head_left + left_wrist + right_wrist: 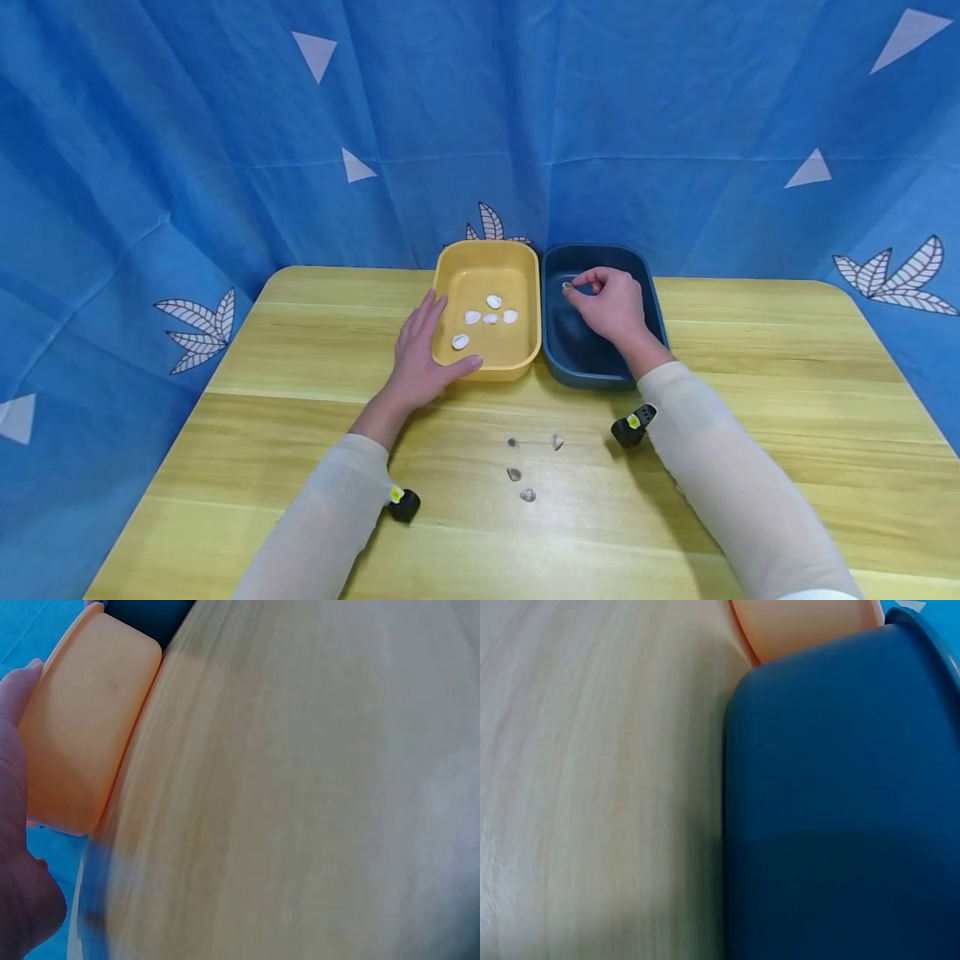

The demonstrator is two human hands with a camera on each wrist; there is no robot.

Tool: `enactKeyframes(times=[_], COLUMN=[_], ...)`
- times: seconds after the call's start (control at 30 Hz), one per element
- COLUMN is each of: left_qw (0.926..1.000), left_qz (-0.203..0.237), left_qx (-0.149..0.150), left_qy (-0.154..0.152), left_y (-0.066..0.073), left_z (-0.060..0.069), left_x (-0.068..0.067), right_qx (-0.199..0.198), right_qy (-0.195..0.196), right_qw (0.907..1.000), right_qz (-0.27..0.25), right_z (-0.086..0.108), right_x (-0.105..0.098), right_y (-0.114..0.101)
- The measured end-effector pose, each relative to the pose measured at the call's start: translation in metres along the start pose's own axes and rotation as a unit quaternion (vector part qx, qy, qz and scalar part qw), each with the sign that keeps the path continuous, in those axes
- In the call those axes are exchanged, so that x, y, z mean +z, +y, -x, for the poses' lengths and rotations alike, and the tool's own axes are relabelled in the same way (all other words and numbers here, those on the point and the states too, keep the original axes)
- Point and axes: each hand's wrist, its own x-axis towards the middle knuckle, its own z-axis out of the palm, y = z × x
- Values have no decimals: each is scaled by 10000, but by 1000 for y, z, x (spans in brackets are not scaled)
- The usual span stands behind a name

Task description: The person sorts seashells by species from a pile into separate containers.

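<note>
In the head view my left hand [422,358] lies spread against the yellow bin [534,333], fingers along its left rim and thumb over the front rim. Several white shells [472,317] lie on that bin's floor. Over the dark blue bin [585,377] to the right, my right hand [611,307] pinches a small brownish shell [567,286] between thumb and index finger. The left wrist view shows part of the left hand at the wall of the yellow bin. The right wrist view shows the blue bin's outer wall, and the right hand is hidden there.
Several small brown-and-white shells [528,495] lie scattered on the wooden table [285,400] in front of the bins. The two bins stand side by side at the table's back edge. A blue patterned curtain [645,108] hangs behind and along the sides.
</note>
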Motion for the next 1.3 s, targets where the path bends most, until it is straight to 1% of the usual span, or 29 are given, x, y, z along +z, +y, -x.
enactKeyframes(times=[0.2, 0.43, 0.63, 0.8, 1.0, 1.3], left_qw=[10000, 10000, 10000, 10000, 10000, 10000], left_qz=[43, 22, 39, 46, 26, 5], left_qx=[30, -10, -16, -28, -45, -48], left_qy=[18, 5, 26, 14, 3, 12], left_y=[1, 0, 1, 2, 2, 2], left_z=[0, 0, 0, 0, -1, 1], left_x=[0, 1, 1, 0, 0, 0], right_qx=[37, 119, -54, -252, -575, -1248], right_qy=[-45, -73, -125, -198, -230, -209], right_qw=[10000, 9999, 9998, 9994, 9980, 9919], right_qz=[-8, -56, -112, -130, -112, -91], right_z=[-1, -1, 5, 16, 38, 72], right_x=[1, 0, -7, -15, -22, -27], right_y=[1, 0, -4, -8, -14, -22])
